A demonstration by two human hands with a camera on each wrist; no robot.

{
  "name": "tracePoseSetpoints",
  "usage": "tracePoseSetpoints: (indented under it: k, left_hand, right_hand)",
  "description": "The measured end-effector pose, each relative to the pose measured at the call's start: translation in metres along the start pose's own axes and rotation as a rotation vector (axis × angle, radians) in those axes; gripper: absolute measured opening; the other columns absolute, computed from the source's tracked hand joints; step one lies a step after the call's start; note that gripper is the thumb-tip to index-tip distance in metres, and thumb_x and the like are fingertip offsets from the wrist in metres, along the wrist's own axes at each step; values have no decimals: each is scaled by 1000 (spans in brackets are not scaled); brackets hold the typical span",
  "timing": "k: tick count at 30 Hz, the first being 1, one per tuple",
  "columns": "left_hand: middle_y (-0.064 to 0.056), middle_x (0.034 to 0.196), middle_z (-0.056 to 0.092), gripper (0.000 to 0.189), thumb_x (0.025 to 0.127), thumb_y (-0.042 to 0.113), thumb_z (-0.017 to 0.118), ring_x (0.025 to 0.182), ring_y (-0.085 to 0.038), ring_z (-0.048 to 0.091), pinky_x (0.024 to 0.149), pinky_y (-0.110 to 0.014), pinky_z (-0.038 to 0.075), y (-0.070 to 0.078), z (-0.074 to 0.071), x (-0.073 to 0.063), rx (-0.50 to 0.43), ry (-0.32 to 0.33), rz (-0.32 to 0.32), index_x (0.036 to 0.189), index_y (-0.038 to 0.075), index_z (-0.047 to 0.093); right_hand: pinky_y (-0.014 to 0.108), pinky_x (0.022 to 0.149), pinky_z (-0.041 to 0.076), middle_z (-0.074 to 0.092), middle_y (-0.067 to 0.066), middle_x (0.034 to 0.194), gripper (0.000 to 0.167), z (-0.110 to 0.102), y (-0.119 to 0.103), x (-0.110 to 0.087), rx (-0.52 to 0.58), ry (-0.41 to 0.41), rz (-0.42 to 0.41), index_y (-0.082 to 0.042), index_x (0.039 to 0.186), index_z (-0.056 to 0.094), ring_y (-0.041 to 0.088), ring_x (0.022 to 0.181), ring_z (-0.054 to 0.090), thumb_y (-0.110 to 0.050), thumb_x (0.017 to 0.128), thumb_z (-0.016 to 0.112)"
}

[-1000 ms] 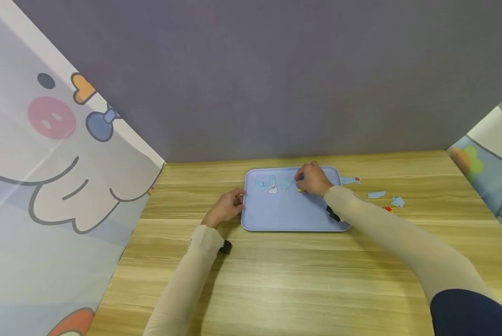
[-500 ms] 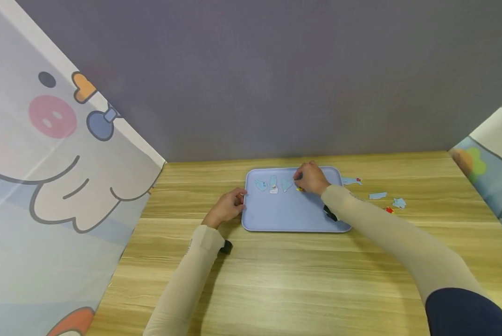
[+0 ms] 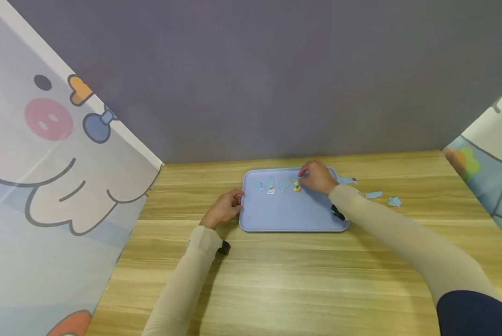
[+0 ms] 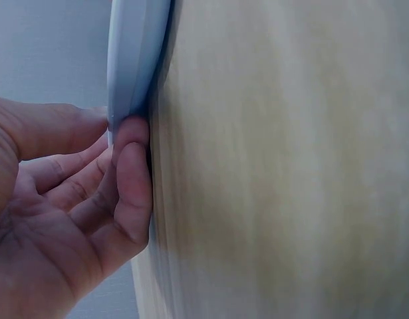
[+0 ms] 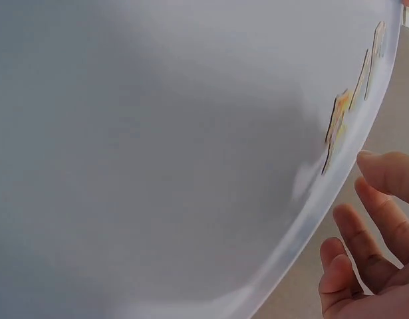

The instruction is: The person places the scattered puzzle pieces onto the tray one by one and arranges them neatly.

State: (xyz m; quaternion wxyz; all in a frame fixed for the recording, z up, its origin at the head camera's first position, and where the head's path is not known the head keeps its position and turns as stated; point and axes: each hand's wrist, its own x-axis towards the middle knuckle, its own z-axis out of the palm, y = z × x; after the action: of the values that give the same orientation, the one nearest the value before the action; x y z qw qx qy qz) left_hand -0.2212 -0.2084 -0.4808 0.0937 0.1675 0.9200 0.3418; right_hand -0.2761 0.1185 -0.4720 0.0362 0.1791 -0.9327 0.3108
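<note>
At the tray's left side, my left hand [image 3: 223, 208] grips the rim of the light-blue tray [image 3: 293, 219]. In the left wrist view the thumb lies over the tray rim [image 4: 131, 53] and the fingers curl beneath it. My right hand [image 3: 317, 177] is over the tray's far right part, fingers loosely bent and holding nothing. Just left of its fingertips lies a flat irregular piece with yellow print [image 3: 296, 187]. Farther left, in a row, are a light-blue triangular piece [image 3: 283, 185], a narrow piece with a white end [image 3: 270, 185] and a roughly heart-shaped piece [image 3: 258, 186].
On the wooden table [image 3: 276, 280] right of the tray lie a light-blue piece with a red spot [image 3: 348, 180], a strip-like piece [image 3: 373, 195] and a jagged piece [image 3: 394, 202]. A grey wall [image 3: 276, 84] rises behind the table. A printed cloth [image 3: 45, 186] hangs at left.
My right hand has shifted slightly right, off the yellow-printed piece, which now shows more fully beside the triangular one. The left hand keeps its hold on the tray rim.
</note>
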Motion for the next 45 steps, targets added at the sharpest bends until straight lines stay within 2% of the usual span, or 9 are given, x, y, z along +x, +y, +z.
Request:
tracePoseSetpoints:
  k: [9, 15, 22, 29, 35, 40, 43, 45]
  left_hand:
    - [-10, 93, 57, 41, 85, -4, 63, 74, -16, 57, 67, -28, 50, -3, 3, -1, -36, -8, -6, 124, -2, 52]
    - [-12, 95, 57, 41, 85, -4, 62, 73, -16, 56, 68, -29, 50, 0, 0, -1, -37, -11, -4, 125, -2, 51]
    - [-11, 93, 58, 40, 84, -4, 63, 78, -19, 58, 71, -31, 50, 1, -1, -2, -23, 0, 7, 123, -3, 52]
    - [-10, 91, 57, 39, 84, -3, 63, 76, -18, 57, 70, -31, 49, -1, -2, -2, -8, 8, 33, 121, -2, 53]
    - [-10, 92, 58, 39, 84, -3, 64, 77, -18, 58, 72, -32, 49, -1, -2, -1, -5, 7, 34, 122, -2, 53]
    - [-10, 93, 58, 39, 85, -1, 63, 80, -20, 57, 74, -33, 49, 0, -2, -1, 3, -1, 33, 123, -1, 53]
    - [-11, 93, 58, 40, 86, -1, 63, 81, -21, 57, 73, -33, 50, 0, -2, -2, -5, -4, 24, 124, -1, 53]
    - [-11, 94, 58, 40, 86, -1, 63, 80, -21, 57, 73, -33, 49, 1, -2, -2, -6, -5, 22, 124, -2, 52]
  right_hand:
    - [46, 91, 38, 65, 18, 104, 18, -18, 10, -17, 21, -9, 24, 0, 91, 71, 36, 104, 53, -9, 76, 74]
    - [48, 87, 38, 62, 20, 107, 19, -30, 23, -29, 30, 13, 52, 1, 94, 70, 36, 101, 48, -10, 79, 73]
    - [48, 86, 38, 61, 22, 110, 19, -46, 35, -45, 44, 43, 66, 2, 96, 70, 39, 98, 52, -7, 80, 73]
    - [50, 85, 39, 61, 23, 106, 18, -60, 40, -67, 57, 82, 85, 3, 97, 69, 41, 98, 51, -8, 81, 71]
    - [48, 80, 37, 62, 24, 104, 17, -71, 54, -88, 46, 114, 85, 3, 96, 69, 42, 95, 51, -6, 81, 70]
    - [51, 81, 35, 60, 26, 108, 19, -81, 65, -103, 32, 100, 110, 3, 99, 68, 42, 97, 48, -8, 84, 69]
    - [55, 89, 33, 58, 28, 112, 21, -85, 70, -110, 30, 72, 137, 3, 101, 67, 43, 99, 48, -9, 84, 69]
    - [58, 96, 27, 57, 30, 114, 23, -87, 72, -115, 34, 54, 157, 5, 102, 66, 44, 100, 48, -9, 84, 69]
